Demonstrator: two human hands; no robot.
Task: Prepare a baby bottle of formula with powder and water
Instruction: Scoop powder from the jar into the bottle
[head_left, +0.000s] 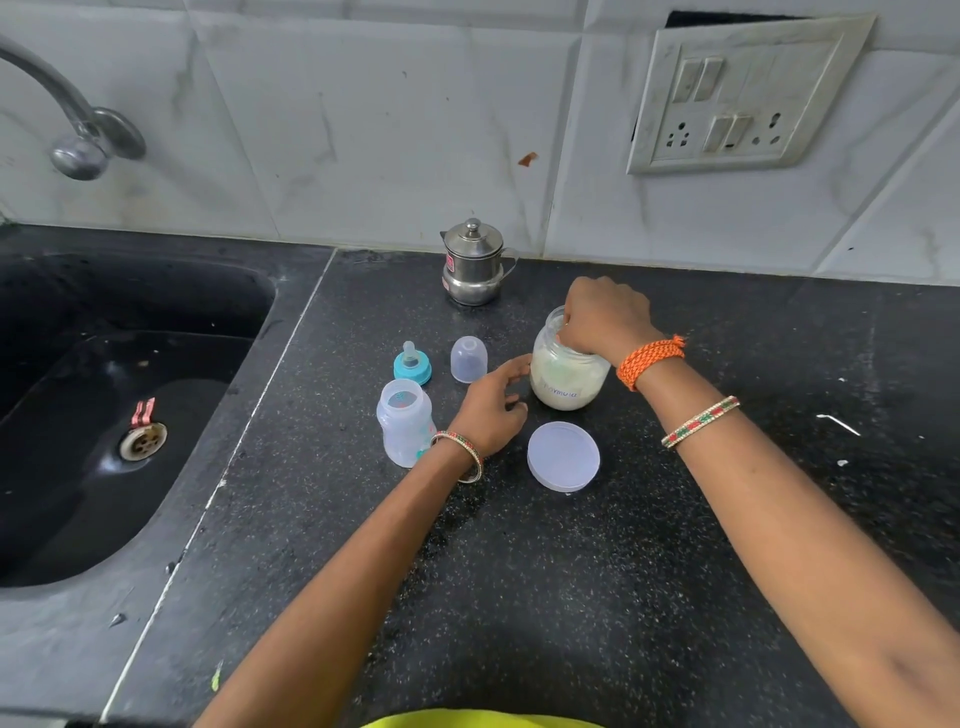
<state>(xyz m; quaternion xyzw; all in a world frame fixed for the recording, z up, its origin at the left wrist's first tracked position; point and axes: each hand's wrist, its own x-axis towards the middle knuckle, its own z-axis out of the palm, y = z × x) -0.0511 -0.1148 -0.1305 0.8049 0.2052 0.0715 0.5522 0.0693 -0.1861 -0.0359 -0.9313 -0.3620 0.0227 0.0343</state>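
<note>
An open clear jar of white formula powder (569, 379) stands on the black counter. My right hand (605, 314) covers its mouth, with the fingers reaching down inside; what they hold is hidden. My left hand (493, 408) rests beside the jar's left side, fingers apart, thumb and fingertips touching or nearly touching the glass. The jar's round lid (563, 456) lies flat in front of it. An uncapped baby bottle (405, 422) stands upright to the left. Behind it sit the teal ring with its teat (412, 364) and the clear dome cap (468, 359).
A small steel lidded pot (474, 262) stands at the back by the tiled wall. A black sink (104, 415) with a drain lies to the left under a tap (78, 135). A switch and socket plate (743, 93) is on the wall.
</note>
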